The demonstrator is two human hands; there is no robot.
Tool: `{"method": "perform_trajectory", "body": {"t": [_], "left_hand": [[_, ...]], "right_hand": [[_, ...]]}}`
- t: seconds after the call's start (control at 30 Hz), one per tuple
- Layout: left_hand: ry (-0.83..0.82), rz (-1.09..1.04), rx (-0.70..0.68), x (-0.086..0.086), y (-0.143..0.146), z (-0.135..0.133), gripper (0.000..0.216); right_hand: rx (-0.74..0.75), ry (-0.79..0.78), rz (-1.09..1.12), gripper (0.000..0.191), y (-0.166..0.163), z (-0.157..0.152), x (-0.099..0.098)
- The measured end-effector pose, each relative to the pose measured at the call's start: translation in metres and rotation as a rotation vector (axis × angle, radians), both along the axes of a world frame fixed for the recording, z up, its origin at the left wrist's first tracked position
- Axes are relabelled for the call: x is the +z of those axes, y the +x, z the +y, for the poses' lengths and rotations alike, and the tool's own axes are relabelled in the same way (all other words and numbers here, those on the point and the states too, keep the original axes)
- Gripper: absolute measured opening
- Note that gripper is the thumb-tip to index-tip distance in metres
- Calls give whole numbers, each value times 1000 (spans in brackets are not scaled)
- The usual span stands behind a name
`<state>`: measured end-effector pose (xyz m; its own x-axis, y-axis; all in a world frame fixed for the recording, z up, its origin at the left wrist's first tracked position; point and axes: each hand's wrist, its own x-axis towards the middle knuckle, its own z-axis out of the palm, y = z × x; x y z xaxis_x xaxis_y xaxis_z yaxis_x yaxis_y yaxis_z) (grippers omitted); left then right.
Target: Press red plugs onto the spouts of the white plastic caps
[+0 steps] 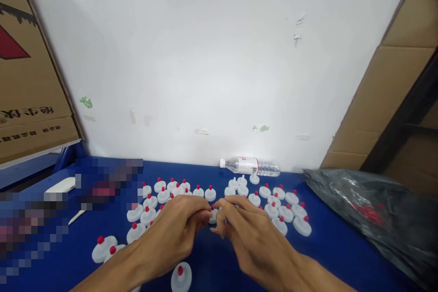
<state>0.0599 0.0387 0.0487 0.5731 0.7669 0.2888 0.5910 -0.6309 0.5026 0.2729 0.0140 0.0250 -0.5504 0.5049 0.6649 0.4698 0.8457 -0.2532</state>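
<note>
My left hand [178, 232] and my right hand [246, 232] meet fingertip to fingertip over a blue table [342, 246]. Together they pinch one small white cap with a red tip [212, 213]. Both hands have their fingers curled in. Several more white caps with red tips [273, 205] stand in rows just beyond and to both sides of my hands. One cap [180, 277] sits close to my left wrist, and others [102, 248] lie at the near left.
A clear plastic water bottle [251, 166] lies on its side against the white wall. A black plastic bag [376, 210] with red pieces inside fills the right. Cardboard boxes [30, 77] stand at the left and right [393, 86]. A white object [61, 185] lies far left.
</note>
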Motion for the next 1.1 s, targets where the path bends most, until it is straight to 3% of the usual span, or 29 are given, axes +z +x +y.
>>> {"method": "perform_trajectory", "body": {"t": [0.1,0.23,0.4,0.53,0.7,0.97,1.1], "left_hand": [[29,60,-3,3,0,0,44],[96,158,47,5,-1,7,45],[128,386,220,-2,-3,21,38],[89,525,284,-9,-4,28,33],[13,595,266,-14,-5,32,35],[-5,606,252,-16,-7,37,38],[-4,551,249,-18,-8,39,28]], "right_hand": [[24,-128,30,27,3,2,4],[-33,-182,-10,14,12,9,17],[-354,-165,-78,36,37,32,32],[-495,-208,-112,14,67,59,38],[-614,-281,-200,13,92,78,27],[-599,-475,-369,28,93,85,13],[-615,-423,-358,32,95,83,18]]}}
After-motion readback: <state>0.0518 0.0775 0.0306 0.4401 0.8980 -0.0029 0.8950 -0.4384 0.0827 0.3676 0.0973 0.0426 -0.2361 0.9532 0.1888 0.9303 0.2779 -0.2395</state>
